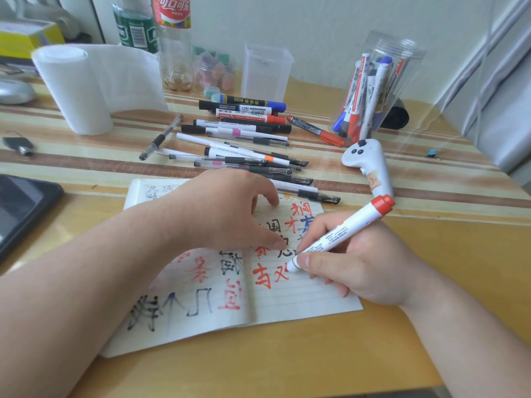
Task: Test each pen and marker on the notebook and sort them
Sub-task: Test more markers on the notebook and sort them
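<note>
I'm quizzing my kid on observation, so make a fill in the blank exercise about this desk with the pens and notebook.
1. The right hand grips a white marker whose rear end is ____.
2. The left hand rests on the notebook, which lies ____.
3. The white controller lies to the ____ of the loose pens.
Missing words: red, open, right.

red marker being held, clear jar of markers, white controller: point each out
red marker (355, 224): head view, middle of its white barrel
clear jar (409, 70): head view, upper side wall
white controller (366, 160): head view, its rounded head
</note>
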`<state>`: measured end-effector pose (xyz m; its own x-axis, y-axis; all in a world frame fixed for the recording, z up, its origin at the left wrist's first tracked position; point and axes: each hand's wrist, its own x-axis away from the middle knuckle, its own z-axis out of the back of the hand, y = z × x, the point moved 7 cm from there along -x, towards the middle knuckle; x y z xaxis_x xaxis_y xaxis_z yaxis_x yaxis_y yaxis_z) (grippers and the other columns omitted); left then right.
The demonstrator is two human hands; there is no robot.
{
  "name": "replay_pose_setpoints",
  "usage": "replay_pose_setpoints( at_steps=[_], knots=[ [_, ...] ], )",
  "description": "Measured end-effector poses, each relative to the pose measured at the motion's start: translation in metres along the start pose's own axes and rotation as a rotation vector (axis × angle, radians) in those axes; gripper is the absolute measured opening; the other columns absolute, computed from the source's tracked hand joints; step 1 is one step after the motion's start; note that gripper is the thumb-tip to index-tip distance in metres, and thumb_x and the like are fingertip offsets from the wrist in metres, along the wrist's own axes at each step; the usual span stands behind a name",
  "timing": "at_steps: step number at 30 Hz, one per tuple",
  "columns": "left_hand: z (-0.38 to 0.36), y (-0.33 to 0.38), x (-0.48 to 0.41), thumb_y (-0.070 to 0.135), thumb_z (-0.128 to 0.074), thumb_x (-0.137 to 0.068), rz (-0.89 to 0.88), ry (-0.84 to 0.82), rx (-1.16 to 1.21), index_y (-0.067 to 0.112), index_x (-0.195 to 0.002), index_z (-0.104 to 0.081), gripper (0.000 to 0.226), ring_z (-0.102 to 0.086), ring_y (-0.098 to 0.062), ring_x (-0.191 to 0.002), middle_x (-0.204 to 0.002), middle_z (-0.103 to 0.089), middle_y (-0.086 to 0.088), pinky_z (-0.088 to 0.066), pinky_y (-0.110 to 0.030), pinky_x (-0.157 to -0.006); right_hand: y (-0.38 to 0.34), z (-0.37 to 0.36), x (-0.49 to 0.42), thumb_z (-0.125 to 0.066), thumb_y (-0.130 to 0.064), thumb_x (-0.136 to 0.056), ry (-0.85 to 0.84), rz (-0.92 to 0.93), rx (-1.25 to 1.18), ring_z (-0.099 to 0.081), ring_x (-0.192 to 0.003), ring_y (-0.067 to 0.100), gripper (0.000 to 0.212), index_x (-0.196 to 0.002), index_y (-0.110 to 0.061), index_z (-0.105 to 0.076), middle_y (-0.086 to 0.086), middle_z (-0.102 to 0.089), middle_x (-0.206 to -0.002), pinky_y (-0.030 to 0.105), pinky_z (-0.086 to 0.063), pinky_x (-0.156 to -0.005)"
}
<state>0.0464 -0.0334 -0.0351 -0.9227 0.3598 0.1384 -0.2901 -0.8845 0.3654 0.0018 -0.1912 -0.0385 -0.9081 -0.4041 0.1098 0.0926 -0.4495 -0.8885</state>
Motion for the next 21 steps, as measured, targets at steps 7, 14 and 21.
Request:
replay_pose_setpoints(
  at_steps=[7, 14, 21],
  knots=[
    [-0.0002, 0.0005, -0.0002, 0.074, -0.073, -0.068, -0.001, -0.001, -0.004, 0.048, -0.119, -0.057, 0.060, -0.053, -0.001, -0.070, -0.081, -0.055, 0.016, -0.038, -0.026, -0.058, 0.0013, -0.0011, 0.0002, -0.074, -0.022, -0.071, -0.003, -0.022, 0.004, -0.057, -0.050, 0.014, 0.009, -0.072, -0.014, -0.070, 0.009, -0.066, -0.061, 0.027, -0.043, -0.040],
    [-0.0001, 0.0000, -0.0001, 0.074, -0.073, -0.068, 0.000, -0.004, -0.004, 0.048, -0.120, -0.057, 0.060, -0.053, -0.001, -0.070, -0.081, -0.056, 0.016, -0.039, -0.027, -0.058, 0.0013, 0.0028, -0.0011, -0.074, -0.021, -0.073, 0.024, -0.013, -0.036, -0.053, -0.043, 0.016, 0.009, -0.071, -0.014, -0.068, 0.004, -0.064, -0.057, 0.024, -0.039, -0.037],
    [-0.0009, -0.0001, -0.0005, 0.074, -0.073, -0.068, 0.007, -0.016, 0.000, 0.048, -0.120, -0.057, 0.060, -0.053, -0.002, -0.070, -0.081, -0.056, 0.016, -0.040, -0.026, -0.058, 0.0030, 0.0050, -0.0032, -0.079, -0.008, -0.082, 0.052, -0.009, 0.003, -0.050, -0.036, 0.021, 0.020, -0.069, -0.010, -0.064, 0.007, -0.061, -0.055, 0.026, -0.039, -0.036]
  ],
)
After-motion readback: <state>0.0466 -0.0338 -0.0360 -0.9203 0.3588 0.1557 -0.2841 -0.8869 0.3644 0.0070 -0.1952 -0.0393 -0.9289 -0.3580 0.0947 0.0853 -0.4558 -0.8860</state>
